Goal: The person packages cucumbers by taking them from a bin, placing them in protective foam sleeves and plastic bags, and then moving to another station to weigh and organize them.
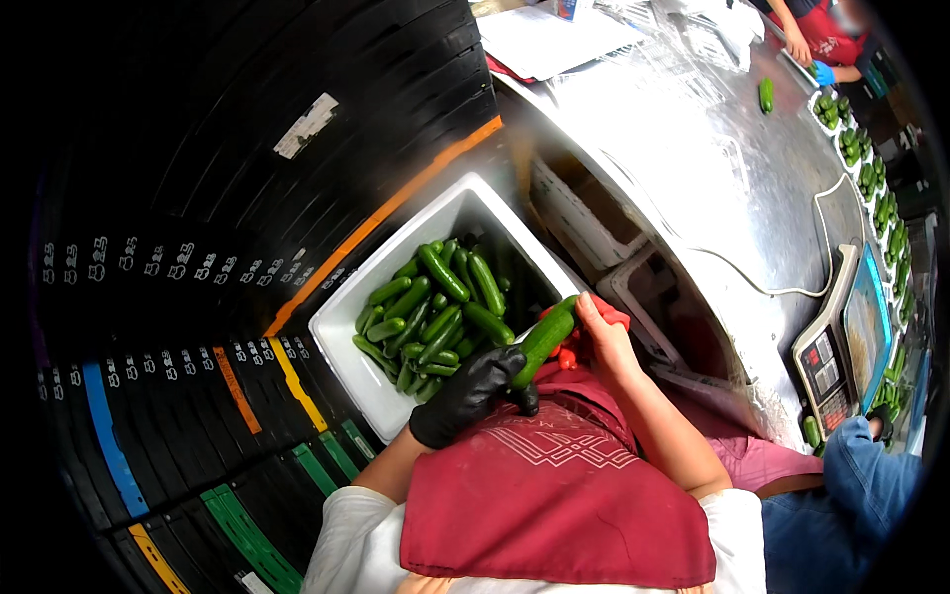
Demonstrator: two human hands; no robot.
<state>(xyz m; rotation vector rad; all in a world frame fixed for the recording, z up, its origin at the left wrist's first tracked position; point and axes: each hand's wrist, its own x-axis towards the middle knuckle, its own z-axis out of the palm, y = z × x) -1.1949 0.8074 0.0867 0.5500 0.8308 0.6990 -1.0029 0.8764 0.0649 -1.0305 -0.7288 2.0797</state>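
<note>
A large green cucumber (548,343) slants across the front of my red apron (549,505). My left hand (479,390), in a black glove, grips its lower end. Bare fingers of my right hand (605,334) close around its upper end, and a red cloth (610,313) is bunched at that hand. Just beyond my hands stands a white foam box (371,293) partly filled with loose cucumbers (430,327). The near right corner of the box is hidden behind my hands and the cucumber.
Stacked black crates (223,185) with coloured strips wall the left. To the right, a metal table (668,163) bears a scale (827,364), a cable (772,291), papers (557,37) and trays of cucumbers (850,145). Foam boxes (586,211) sit beneath it. Co-workers (824,37) stand nearby.
</note>
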